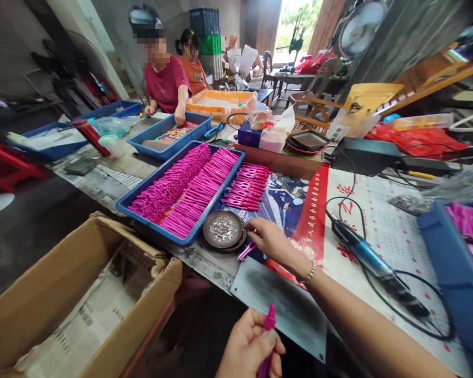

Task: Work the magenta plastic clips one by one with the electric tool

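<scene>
At the bottom middle, my left hand (252, 346) is closed around a slim magenta piece with a pointed tip (271, 317), held upright; its exact kind is unclear. Farther forward, my right hand (274, 244) has its fingers curled together at the right rim of a dark round dish (208, 231). What those fingertips hold, if anything, is too small to make out. Small shiny metal bits (223, 228) lie in the dish. Two thin pink ends (246, 252) show just under the right hand. Beyond the dish lies a row of similar magenta pieces (248, 186).
A blue tray (122, 206) holds rows of slim magenta pieces. An open cardboard box (142, 320) stands at left, below table height. A blue corded tool (372, 262) lies at right beside a blue bin (445, 273). Across the table, a person (165, 79) reaches into another blue tray (161, 152).
</scene>
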`<state>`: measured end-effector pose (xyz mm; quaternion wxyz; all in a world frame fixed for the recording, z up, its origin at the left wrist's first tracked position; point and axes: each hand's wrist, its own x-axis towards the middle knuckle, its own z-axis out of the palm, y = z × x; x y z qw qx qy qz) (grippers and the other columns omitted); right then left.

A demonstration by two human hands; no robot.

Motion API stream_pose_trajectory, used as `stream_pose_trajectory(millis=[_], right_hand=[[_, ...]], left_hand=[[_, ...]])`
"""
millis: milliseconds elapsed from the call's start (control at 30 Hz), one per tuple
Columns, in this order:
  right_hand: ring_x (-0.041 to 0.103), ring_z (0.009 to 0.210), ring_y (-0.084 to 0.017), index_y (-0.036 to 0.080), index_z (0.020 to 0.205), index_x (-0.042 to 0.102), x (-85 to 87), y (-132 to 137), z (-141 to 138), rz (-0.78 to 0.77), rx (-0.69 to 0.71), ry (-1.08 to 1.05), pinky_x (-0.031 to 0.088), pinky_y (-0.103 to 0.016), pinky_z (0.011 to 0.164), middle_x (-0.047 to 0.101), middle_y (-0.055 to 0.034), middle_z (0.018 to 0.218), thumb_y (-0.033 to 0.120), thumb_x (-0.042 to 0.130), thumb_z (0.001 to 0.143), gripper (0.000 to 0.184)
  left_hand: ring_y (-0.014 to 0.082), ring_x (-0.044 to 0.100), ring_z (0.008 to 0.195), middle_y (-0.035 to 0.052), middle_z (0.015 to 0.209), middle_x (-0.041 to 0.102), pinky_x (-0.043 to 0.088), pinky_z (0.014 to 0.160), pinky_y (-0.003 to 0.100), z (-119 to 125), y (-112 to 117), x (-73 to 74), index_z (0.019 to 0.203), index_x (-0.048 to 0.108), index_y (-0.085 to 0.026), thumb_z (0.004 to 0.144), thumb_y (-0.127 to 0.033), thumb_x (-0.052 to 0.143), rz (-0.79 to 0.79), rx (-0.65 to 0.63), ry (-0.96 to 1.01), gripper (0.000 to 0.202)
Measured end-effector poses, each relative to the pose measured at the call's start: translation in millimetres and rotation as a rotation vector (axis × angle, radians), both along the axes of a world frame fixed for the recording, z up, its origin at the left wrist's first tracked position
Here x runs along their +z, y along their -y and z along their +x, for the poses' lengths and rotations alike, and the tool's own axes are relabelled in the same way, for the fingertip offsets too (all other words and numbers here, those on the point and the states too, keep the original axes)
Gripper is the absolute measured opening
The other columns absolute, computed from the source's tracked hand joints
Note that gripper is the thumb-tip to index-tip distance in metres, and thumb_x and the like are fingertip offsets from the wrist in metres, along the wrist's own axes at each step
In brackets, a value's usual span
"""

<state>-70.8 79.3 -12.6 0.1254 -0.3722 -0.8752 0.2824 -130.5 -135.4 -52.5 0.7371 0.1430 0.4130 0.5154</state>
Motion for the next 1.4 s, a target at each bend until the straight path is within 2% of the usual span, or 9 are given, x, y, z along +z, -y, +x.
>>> stream_pose_trajectory(millis=[167, 467, 633, 767, 867, 1000, 1100, 1233, 1400], right_hand=[[0.065, 0.091, -0.018, 0.015, 0.098, 0.064, -11.6, -11, -16, -0.025, -0.031, 0.152, 0.054, -0.039, 0.083, 0.067, -0.0038, 0.099, 0.030, 0.061, 0.094, 0.016], [0.065, 0.083, -0.016, 0.014, 0.098, 0.064, -11.1, -25, -30, -0.167, -0.080, 0.273, 0.056, -0.035, 0.075, 0.066, -0.0035, 0.096, 0.034, 0.061, 0.094, 0.020], [0.063, 0.072, -0.014, 0.013, 0.094, 0.064, -15.0, -30, -26, -0.303, -0.070, 0.169, 0.055, -0.028, 0.064, 0.066, -0.0013, 0.089, 0.035, 0.063, 0.092, 0.022], [0.061, 0.065, -0.011, 0.013, 0.093, 0.063, -23.1, -31, -20, -0.407, -0.150, 0.001, 0.054, -0.026, 0.059, 0.064, 0.0000, 0.083, 0.033, 0.061, 0.094, 0.020], [0.060, 0.063, -0.010, 0.013, 0.090, 0.061, -19.4, -27, -13, -0.472, -0.208, -0.187, 0.053, -0.025, 0.058, 0.062, 0.0019, 0.077, 0.031, 0.061, 0.094, 0.018], [0.062, 0.062, -0.011, 0.015, 0.086, 0.060, 3.4, -3, 20, -0.534, -0.261, -0.448, 0.052, -0.024, 0.060, 0.061, 0.0043, 0.070, 0.021, 0.068, 0.085, 0.010], [0.066, 0.065, -0.013, 0.017, 0.087, 0.063, 20.0, 30, 62, -0.560, -0.320, -0.555, 0.053, -0.023, 0.061, 0.066, 0.0004, 0.075, 0.029, 0.070, 0.081, 0.015], [0.068, 0.065, -0.014, 0.019, 0.082, 0.064, 24.0, 87, 112, -0.553, -0.365, -0.581, 0.055, -0.021, 0.061, 0.068, -0.0012, 0.072, 0.033, 0.069, 0.085, 0.015], [0.069, 0.075, -0.012, 0.024, 0.087, 0.064, 14.9, 142, 136, -0.135, -0.258, -0.513, 0.054, -0.015, 0.068, 0.069, 0.0001, 0.082, 0.020, 0.060, 0.092, 0.007]], left_hand=[[0.0040, 0.053, 0.043, -0.0008, 0.069, 0.066, 0.037, 0.041, 0.014, -2, -4, -4.6, 0.085, 0.051, -0.016, 0.076, -0.045, 0.075, 0.001, 0.030, 0.014, 0.039], [0.0067, 0.054, 0.058, 0.0046, 0.082, 0.066, 0.043, 0.055, 0.019, 0, -13, 12.6, 0.092, 0.059, -0.013, 0.086, -0.036, 0.066, -0.039, 0.128, -0.018, 0.025], [0.0063, 0.051, 0.051, 0.0041, 0.075, 0.065, 0.036, 0.049, 0.019, 1, -15, 16.4, 0.088, 0.057, -0.014, 0.082, -0.038, 0.070, -0.182, 0.154, 0.202, 0.028], [0.0059, 0.051, 0.050, 0.0031, 0.070, 0.063, 0.029, 0.047, 0.017, 1, -16, 15.7, 0.089, 0.060, -0.012, 0.076, -0.035, 0.078, -0.300, 0.133, 0.362, 0.032], [0.0053, 0.050, 0.048, 0.0032, 0.068, 0.062, 0.027, 0.046, 0.017, 2, -15, 15.4, 0.089, 0.063, -0.010, 0.073, -0.037, 0.080, -0.330, 0.113, 0.432, 0.036], [0.0047, 0.048, 0.046, 0.0031, 0.066, 0.062, 0.024, 0.046, 0.017, 6, -14, 15.0, 0.086, 0.065, -0.009, 0.075, -0.037, 0.079, -0.317, 0.076, 0.473, 0.033], [0.0050, 0.048, 0.047, 0.0034, 0.066, 0.062, 0.024, 0.046, 0.017, 12, -15, 14.1, 0.083, 0.064, -0.010, 0.076, -0.036, 0.077, -0.324, 0.045, 0.483, 0.030], [0.0051, 0.049, 0.048, 0.0021, 0.066, 0.061, 0.024, 0.047, 0.017, 22, -20, 14.1, 0.084, 0.062, -0.011, 0.073, -0.037, 0.080, -0.330, 0.010, 0.492, 0.033], [0.0045, 0.047, 0.043, 0.0004, 0.066, 0.061, 0.021, 0.042, 0.017, 39, -25, 14.1, 0.081, 0.059, -0.015, 0.072, -0.040, 0.081, -0.323, -0.022, 0.440, 0.035]])
